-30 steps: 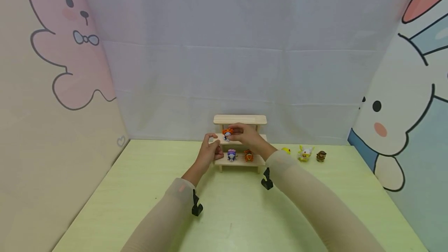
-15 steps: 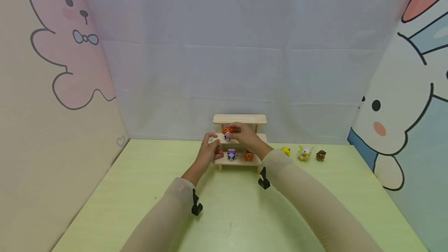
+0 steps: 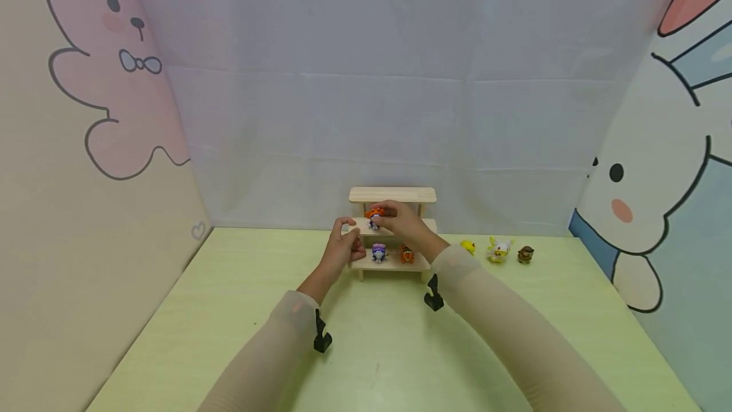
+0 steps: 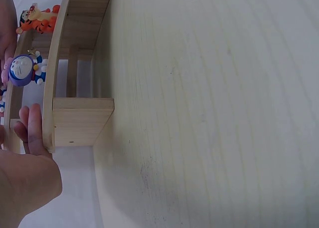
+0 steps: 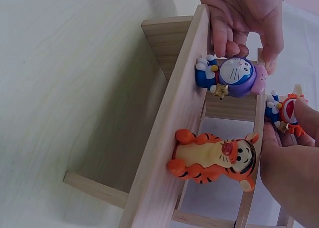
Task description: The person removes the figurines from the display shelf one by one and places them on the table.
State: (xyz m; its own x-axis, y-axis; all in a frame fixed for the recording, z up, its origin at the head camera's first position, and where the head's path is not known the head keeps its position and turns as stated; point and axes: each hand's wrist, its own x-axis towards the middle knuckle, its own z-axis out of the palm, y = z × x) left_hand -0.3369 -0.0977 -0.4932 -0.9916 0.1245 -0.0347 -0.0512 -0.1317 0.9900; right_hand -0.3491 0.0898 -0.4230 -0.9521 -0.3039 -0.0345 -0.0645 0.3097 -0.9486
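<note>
My right hand (image 3: 402, 221) pinches a small blue-and-white cat figurine with an orange hat (image 5: 288, 110) at the middle tier of a wooden display stand (image 3: 392, 194). My left hand (image 3: 340, 247) grips the stand's left end, with thumb and index finger at the middle board and the other fingers at the lower board. On the lower tier sit a blue cat figurine with a purple hood (image 5: 235, 77) and an orange striped tiger figurine (image 5: 214, 155), side by side. In the left wrist view, part of the left hand (image 4: 35, 163) shows against the stand's end.
Right of the stand, on the pale table (image 3: 366, 348), are a yellow figurine (image 3: 467, 247), a white-and-yellow figurine (image 3: 499, 250) and a small brown figurine (image 3: 525, 254). A white cloth (image 3: 320, 113) hangs behind. Walls with cartoon drawings flank the table.
The orange-hatted cat figurine has shifted slightly right along the middle tier, still pinched in my right hand. My left hand stays at the stand's left end.
</note>
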